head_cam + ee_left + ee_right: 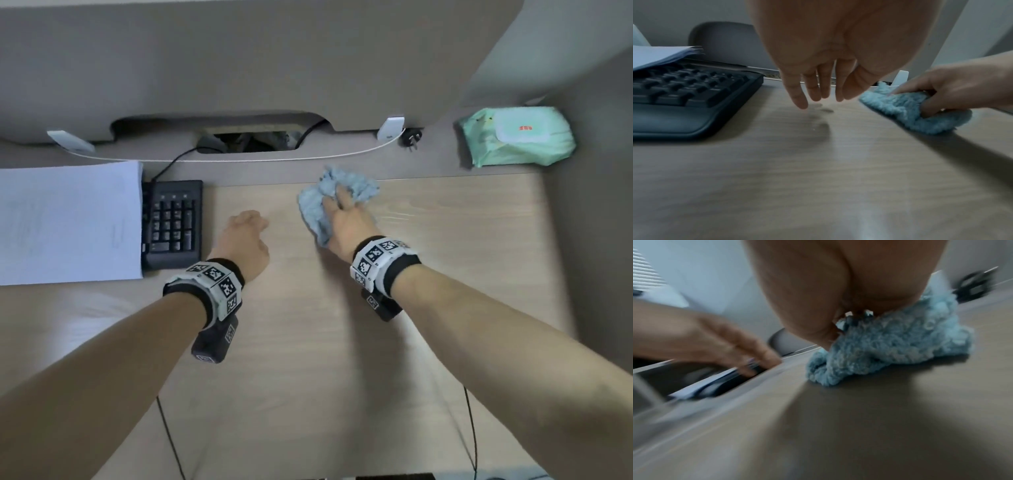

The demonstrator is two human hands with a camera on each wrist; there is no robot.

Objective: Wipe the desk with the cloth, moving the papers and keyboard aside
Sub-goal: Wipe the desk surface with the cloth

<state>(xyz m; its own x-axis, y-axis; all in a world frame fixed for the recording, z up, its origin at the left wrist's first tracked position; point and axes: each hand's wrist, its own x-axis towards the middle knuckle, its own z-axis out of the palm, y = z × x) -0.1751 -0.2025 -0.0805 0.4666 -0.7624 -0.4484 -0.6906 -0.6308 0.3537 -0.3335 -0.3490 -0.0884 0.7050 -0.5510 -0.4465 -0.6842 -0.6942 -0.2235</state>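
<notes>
A crumpled light-blue cloth [329, 198] [908, 112] [890, 344] lies on the wooden desk [308, 325] near its far edge. My right hand [342, 212] [937, 92] grips it and presses it down on the desk. My left hand [245, 233] [818, 94] hovers just above the desk with relaxed fingers, holding nothing, right of the black keyboard [173, 222] [684, 91]. A stack of white papers [65, 222] [659, 55] covers the keyboard's left part. The right wrist view is blurred.
A green pack of wet wipes [513, 137] sits at the back right. A grey partition [239, 68] runs along the back, with a cable opening [246, 140], a white cable and a black plug [411, 140]. Thin black cables [471, 428] hang over the near edge.
</notes>
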